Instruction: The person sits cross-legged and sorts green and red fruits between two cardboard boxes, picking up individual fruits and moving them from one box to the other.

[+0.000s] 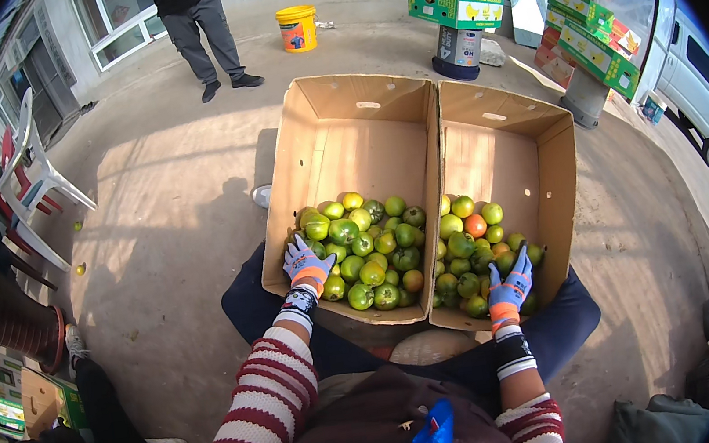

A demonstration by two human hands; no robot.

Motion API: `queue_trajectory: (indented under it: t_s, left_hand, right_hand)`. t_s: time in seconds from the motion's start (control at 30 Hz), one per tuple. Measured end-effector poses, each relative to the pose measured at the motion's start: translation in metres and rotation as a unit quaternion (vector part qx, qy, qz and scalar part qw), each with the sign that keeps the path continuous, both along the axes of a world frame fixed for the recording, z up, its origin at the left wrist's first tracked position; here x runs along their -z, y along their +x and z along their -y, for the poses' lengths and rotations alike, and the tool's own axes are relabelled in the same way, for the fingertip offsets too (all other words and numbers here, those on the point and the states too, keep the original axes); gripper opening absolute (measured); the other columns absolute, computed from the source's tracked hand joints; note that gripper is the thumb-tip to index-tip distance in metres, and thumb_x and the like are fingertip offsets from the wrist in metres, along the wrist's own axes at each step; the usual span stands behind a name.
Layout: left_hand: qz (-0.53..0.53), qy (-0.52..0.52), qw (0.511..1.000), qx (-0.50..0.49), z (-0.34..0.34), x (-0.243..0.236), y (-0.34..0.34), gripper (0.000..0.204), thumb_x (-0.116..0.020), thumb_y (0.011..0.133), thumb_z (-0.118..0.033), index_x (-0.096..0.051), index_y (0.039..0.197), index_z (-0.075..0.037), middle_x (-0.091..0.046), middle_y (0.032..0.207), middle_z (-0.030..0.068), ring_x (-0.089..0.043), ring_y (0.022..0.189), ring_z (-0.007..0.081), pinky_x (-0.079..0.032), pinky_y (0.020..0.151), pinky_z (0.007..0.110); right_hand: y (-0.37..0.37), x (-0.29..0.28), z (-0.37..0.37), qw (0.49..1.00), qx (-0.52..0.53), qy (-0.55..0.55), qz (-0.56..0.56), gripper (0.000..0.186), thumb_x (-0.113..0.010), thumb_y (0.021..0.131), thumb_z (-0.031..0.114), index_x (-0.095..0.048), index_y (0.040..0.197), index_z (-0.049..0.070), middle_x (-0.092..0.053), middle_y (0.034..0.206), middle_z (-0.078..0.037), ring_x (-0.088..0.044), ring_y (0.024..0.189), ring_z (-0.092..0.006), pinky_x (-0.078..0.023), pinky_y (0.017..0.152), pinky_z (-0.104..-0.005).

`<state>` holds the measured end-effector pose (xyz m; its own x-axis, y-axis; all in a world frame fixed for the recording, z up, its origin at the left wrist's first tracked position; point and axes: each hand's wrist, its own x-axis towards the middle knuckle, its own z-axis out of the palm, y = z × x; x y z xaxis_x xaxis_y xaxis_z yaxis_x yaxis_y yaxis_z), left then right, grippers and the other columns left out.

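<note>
Pale lettering is running along the green banana carton (456, 5) above its printed bananas, and larger pale characters are standing on the grey drum (461, 47) beneath it. The yellow bucket (297, 29) is carrying a label too small to read, and tiny dark print is showing on the left hand's (308, 264) blue-and-orange glove (303, 261).

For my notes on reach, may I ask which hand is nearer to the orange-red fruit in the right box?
Right. The right hand is in the right box, a little below the orange-red fruit in the picture; the left hand is in the left box.
</note>
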<state>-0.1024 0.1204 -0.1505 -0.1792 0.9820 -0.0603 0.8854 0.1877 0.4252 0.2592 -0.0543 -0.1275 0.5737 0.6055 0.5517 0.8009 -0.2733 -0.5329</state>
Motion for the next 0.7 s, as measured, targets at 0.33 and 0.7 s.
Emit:
queue_trajectory:
  t_s: [0.33, 0.7]
  left_hand:
    - [0.079, 0.091, 0.993, -0.006, -0.012, 0.033, -0.036, 0.085, -0.069, 0.077, -0.061, -0.043, 0.138, -0.008, -0.061, 0.117, 0.0181, -0.063, 0.101, 0.0333, -0.05, 0.085, 0.047]
    - [0.724, -0.209, 0.646, 0.122, 0.086, -0.047, 0.061, 0.052, -0.054, 0.092, -0.057, -0.057, 0.119, -0.012, -0.066, 0.087, 0.0035, -0.063, 0.063, 0.0143, -0.05, 0.051, 0.025]
  right_hand:
    - [0.069, 0.077, -0.006, 0.967, 0.189, 0.049, -0.165, 0.064, -0.051, 0.096, 0.046, -0.042, 0.142, 0.003, -0.048, 0.14, -0.021, -0.049, 0.126, -0.0355, -0.04, 0.104, -0.0407]
    - [-0.04, -0.034, 0.001, 0.967, -0.245, 0.054, 0.03, 0.083, -0.071, 0.08, 0.026, -0.03, 0.149, 0.005, -0.034, 0.15, -0.02, -0.031, 0.138, -0.038, -0.02, 0.115, -0.0493]
